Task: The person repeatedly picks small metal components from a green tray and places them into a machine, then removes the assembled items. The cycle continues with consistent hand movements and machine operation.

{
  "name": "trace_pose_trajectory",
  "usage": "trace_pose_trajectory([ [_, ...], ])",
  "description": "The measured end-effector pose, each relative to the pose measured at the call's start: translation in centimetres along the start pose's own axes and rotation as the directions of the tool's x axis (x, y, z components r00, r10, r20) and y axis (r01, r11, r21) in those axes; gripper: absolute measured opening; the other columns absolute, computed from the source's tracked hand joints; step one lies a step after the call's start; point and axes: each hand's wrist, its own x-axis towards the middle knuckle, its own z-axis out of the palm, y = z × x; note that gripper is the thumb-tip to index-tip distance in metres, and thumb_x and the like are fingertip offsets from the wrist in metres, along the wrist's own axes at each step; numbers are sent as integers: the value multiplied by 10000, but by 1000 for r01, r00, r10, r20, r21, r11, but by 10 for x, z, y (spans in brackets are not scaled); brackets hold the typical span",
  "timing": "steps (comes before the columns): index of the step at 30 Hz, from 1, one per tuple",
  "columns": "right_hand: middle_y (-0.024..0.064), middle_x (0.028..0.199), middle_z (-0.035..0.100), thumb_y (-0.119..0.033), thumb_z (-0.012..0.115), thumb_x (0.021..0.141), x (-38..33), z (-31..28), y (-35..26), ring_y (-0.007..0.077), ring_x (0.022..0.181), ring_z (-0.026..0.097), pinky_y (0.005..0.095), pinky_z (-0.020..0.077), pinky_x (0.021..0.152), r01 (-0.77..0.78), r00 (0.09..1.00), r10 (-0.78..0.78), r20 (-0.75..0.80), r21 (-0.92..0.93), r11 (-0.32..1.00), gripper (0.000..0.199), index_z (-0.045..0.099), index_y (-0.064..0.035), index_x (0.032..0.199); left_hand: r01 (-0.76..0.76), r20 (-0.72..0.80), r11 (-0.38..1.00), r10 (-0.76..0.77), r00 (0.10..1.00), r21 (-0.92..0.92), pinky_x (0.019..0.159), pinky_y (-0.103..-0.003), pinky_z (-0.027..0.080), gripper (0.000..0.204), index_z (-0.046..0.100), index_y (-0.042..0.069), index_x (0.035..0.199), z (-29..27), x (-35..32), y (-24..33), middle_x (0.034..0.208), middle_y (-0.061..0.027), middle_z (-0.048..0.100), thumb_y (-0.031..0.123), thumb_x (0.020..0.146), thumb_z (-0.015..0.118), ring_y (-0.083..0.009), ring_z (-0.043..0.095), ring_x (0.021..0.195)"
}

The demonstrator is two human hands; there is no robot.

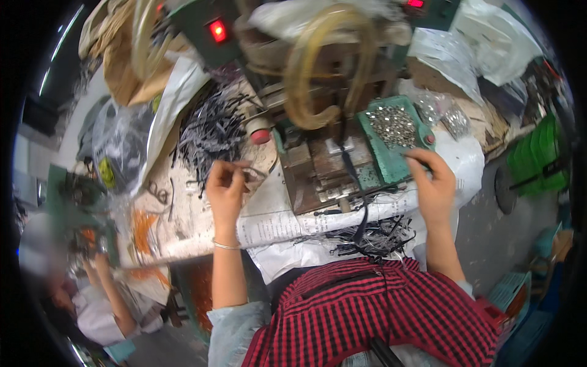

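Note:
My left hand (225, 185) is closed in a pinch on a short dark strap (255, 171), beside a heap of dark grey and black straps (211, 131). My right hand (435, 180) is raised at the near right side of a green tray (385, 162). Its thumb and fingertips are pressed together; what they hold, if anything, is too small to name. Small shiny metal pieces (391, 125) fill the tray's far part. Between my hands stands a machine's metal work bed (315, 174). One long black strap (354, 177) hangs down over its front.
More black straps (379, 235) lie on white sheeting over my lap. A red button (260, 136) sticks out left of the work bed. Scissors (158, 194) lie on the table at left. A yellowish hose (296, 79) loops above the machine. Another person (110, 300) works at far left.

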Motion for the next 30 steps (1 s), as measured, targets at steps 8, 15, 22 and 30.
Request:
trace_pose_trajectory([
  [8,102,1019,740,-27,721,872,43,84,-48,171,974,700,308,522,893,22,999,-37,33,374,927,287,665,3,1152,23,-30,999,-22,999,22,713,-273,592,171,648,-12,1181,34,-19,-26,1055,-96,721,74,1035,618,-155,711,884],
  [15,116,1138,689,28,728,881,33,85,-48,142,1046,657,279,501,954,-140,989,81,126,579,803,519,521,33,1356,-314,-163,947,299,940,-75,789,-292,608,200,643,-62,1194,62,-27,91,1165,-168,701,-51,1001,591,-199,724,931],
  [22,165,1238,677,59,649,872,13,61,-91,201,1109,677,336,502,1015,-173,978,42,205,677,716,592,481,36,1439,-782,201,533,769,607,323,656,-310,565,225,752,40,1034,87,-46,117,1086,-136,766,74,825,827,-239,718,764],
  [30,175,1121,738,-24,588,873,25,24,45,365,1075,698,441,540,946,66,977,-13,212,-245,967,314,709,-33,1164,-900,374,319,829,417,297,525,-274,505,286,756,85,983,128,-30,108,939,-93,775,80,732,894,-176,690,658],
])
